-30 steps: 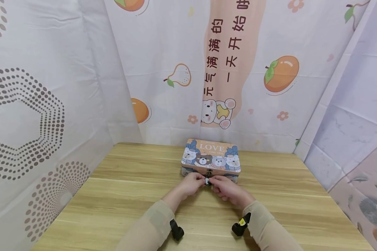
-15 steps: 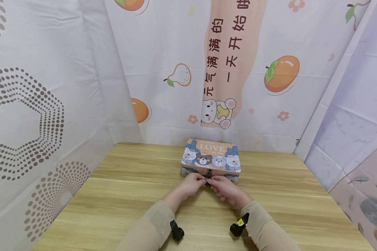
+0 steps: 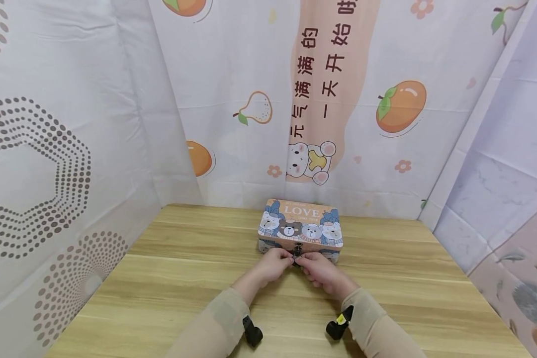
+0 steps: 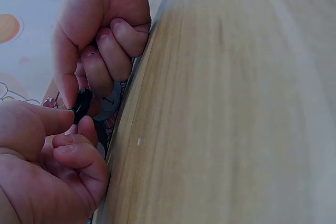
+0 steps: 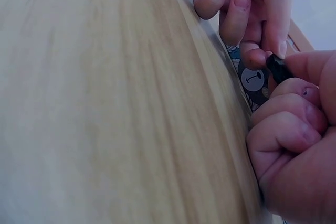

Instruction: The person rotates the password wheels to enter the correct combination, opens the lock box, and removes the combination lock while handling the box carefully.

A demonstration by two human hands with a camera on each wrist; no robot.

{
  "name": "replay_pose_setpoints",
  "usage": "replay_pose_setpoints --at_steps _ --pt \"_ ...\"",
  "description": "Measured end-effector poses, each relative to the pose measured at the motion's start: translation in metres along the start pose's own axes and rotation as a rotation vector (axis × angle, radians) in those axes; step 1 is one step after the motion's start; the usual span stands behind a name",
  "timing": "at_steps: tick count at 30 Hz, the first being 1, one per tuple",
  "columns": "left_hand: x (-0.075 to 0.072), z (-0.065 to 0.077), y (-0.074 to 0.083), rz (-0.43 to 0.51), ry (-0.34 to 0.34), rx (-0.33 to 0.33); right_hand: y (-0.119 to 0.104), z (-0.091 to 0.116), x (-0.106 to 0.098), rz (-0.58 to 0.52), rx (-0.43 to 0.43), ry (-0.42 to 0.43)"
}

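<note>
A tin box [image 3: 311, 213] printed with bears and the word LOVE lies on the table, its lid down. A dark metal clasp [image 3: 298, 245] sits at the middle of its front. My left hand [image 3: 272, 263] and right hand [image 3: 324, 272] meet just below the clasp. Between their thumbs and fingertips they pinch a small black padlock [image 4: 82, 103] from both sides. In the right wrist view the padlock [image 5: 278, 68] is partly covered by fingers. Whether its shackle is fastened is hidden. The other fingers of the right hand are curled in.
The wooden table [image 3: 183, 278] spreads around the box on both sides and in front. A white printed curtain [image 3: 232, 164] hangs just behind the box. Further curtains stand at left and right. A black wrist camera [image 3: 252, 332] is strapped on each forearm.
The padlock's pale face, seen a second ago, has turned out of sight between the fingertips. My right wrist has shifted slightly left. The box has stayed in place.
</note>
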State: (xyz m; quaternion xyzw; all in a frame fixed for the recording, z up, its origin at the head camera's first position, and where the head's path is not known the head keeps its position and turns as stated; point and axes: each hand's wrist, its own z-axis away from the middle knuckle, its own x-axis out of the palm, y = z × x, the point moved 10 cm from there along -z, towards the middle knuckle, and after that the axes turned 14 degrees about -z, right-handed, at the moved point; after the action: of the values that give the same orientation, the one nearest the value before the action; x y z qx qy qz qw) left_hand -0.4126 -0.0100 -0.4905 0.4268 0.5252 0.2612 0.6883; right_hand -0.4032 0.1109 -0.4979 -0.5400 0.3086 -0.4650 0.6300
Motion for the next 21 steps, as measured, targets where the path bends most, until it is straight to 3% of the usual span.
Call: replay_pose_setpoints --at_steps 21 --pt "-0.0008 -0.0002 -0.0004 0.002 0.006 0.009 0.0021 -0.002 -0.0013 0.005 -0.009 0.023"
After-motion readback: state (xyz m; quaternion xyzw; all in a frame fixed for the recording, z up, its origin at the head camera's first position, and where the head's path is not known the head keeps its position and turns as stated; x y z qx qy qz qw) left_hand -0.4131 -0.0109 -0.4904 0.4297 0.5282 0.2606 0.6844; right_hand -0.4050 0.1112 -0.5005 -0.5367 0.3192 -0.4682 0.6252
